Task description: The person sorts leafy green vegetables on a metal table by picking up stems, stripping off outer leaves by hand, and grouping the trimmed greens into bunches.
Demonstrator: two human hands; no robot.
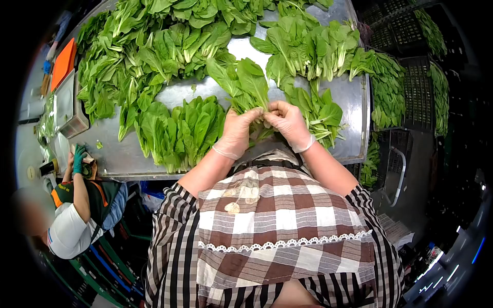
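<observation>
Left hand [237, 132] in a thin clear glove, grip clamped on the stem end of a bunch of broad green leafy vegetables [245, 84]. Right hand [288, 123], gloved likewise, fingers closed on the same bunch from the other side, fingertips of both hands touching above the stems. Bunch held just over the near edge of the shiny stainless-steel desk [354, 118], leaves fanning away from the body.

Just left of the hands, a tidy pile of green leafy bunches [179, 131] lying on the desk, stems toward the near edge. Just right of the right hand, a smaller heap of greens [323, 115]. Farther back, loose greens [149, 51] spread across most of the desk. At the desk's far left, a grey metal tray [65, 102] and an orange flat board [63, 62].

Right of the desk, dark plastic crates [418, 92] stacked with more greens. Low at left, a co-worker in a white sleeve [67, 231], one hand in a green glove [79, 158] raised by the desk corner. In the foreground, a brown-and-white checked apron [277, 220] over a striped top.
</observation>
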